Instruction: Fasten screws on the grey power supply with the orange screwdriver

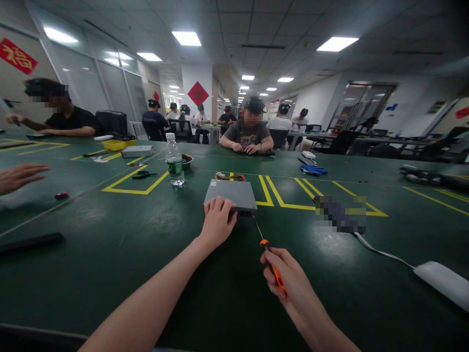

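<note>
A grey metal computer power supply [234, 193] lies on the green table in front of me, its bundle of coloured cables [234, 177] at the far side. My left hand [219, 222] grips its near left part, fingers over the top and thumb at the front edge. In my right hand [284, 276] is a screwdriver [264, 243] with an orange and black handle. Its thin shaft slants up to the near right corner of the power supply. Whether the tip sits in a screw is too small to tell.
A water bottle [175, 164] stands behind left, beside a bowl [187, 160]. Blue gloves [313, 168] and a blurred dark object [339, 214] lie right, near a white power strip [441, 281]. At left are a black bar [31, 243] and another person's hand [22, 177]. A person [251, 129] sits opposite.
</note>
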`<state>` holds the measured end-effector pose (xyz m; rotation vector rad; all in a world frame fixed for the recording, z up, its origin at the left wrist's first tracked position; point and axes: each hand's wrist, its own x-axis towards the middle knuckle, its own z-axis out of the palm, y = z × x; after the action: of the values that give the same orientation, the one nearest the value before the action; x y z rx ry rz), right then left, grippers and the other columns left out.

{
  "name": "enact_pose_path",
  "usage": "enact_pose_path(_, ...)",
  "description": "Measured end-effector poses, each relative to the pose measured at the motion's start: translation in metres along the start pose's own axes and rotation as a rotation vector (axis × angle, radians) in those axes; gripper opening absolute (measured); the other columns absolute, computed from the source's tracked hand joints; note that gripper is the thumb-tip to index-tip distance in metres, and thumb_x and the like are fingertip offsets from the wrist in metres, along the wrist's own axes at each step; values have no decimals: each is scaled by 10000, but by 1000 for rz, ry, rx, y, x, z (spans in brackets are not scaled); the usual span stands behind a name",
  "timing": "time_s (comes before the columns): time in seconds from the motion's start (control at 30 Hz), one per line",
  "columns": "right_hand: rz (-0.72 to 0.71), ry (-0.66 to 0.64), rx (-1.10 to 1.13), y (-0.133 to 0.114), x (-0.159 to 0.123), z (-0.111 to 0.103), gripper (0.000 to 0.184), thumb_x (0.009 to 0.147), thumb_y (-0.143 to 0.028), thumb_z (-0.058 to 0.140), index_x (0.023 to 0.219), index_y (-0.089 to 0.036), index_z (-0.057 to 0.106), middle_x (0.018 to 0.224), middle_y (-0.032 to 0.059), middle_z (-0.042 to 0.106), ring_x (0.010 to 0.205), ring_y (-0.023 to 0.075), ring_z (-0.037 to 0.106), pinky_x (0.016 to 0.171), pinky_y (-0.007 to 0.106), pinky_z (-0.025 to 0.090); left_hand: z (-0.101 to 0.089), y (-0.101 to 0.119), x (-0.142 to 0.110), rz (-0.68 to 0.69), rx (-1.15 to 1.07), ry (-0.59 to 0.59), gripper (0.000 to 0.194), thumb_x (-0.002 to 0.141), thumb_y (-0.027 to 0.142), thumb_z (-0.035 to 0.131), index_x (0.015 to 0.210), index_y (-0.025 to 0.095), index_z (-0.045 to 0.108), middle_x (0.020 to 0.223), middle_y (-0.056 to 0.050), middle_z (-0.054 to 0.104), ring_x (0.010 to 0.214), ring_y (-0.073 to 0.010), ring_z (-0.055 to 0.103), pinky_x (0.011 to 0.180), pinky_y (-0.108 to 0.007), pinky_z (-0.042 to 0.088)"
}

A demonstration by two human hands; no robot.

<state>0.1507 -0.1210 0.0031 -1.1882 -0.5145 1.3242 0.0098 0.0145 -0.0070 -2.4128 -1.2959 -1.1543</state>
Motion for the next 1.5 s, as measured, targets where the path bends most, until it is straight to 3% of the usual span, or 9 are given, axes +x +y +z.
enact_pose_path(0.1,51,12,76,-6,0,5,221,675,-246,703,707,-144,510,615,-20,523,377,12,358,279,95,187,0,0,0,-2,-10,4,162,805,216,534,965,209,513,994,-49,519,955,-218,462,843,-377,331)
enact_pose_path(0.2,124,17,154,-11,2,7,130,795,-219,578,721,-123,532,586,-7,507,379,12,369,294,87,230,0,0,0,-5,-19,4,167,800,216,543,963,208,510,988,-42,518,948,-211,463,840,-369,331)
enact_pose_path(0.37,195,-9,229,-14,1,8,225,886,-193,420,712,-113,536,570,-4,495,333,-2,298,280,92,202,0,0,0,-15,-18,5,170,800,214,543,967,206,512,997,-43,517,956,-210,462,853,-372,324)
enact_pose_path(0.47,207,-40,251,-10,-2,9,220,870,-234,466,697,-119,539,544,-19,477,316,-9,256,278,93,195,0,0,0,-10,-20,5,170,802,213,536,971,207,513,1008,-47,520,963,-214,462,860,-379,323)
enact_pose_path(0.6,170,-81,243,-4,-4,13,166,781,-265,595,702,-126,552,600,-7,516,348,0,319,284,92,198,-1,0,0,-7,-28,4,170,801,211,535,969,208,514,1013,-50,520,963,-217,466,854,-382,329)
enact_pose_path(0.9,162,-93,145,1,1,27,195,801,-250,565,652,-127,533,576,-11,508,353,12,337,288,102,205,0,0,0,-11,-19,-4,168,810,227,526,977,210,526,997,-54,520,968,-223,462,853,-385,334)
enact_pose_path(1.5,172,-12,192,4,3,35,176,721,-221,657,643,-147,518,559,-32,483,364,19,344,305,118,235,-2,1,-2,25,-37,-8,201,790,216,541,989,216,524,1019,-55,521,977,-224,452,862,-389,324)
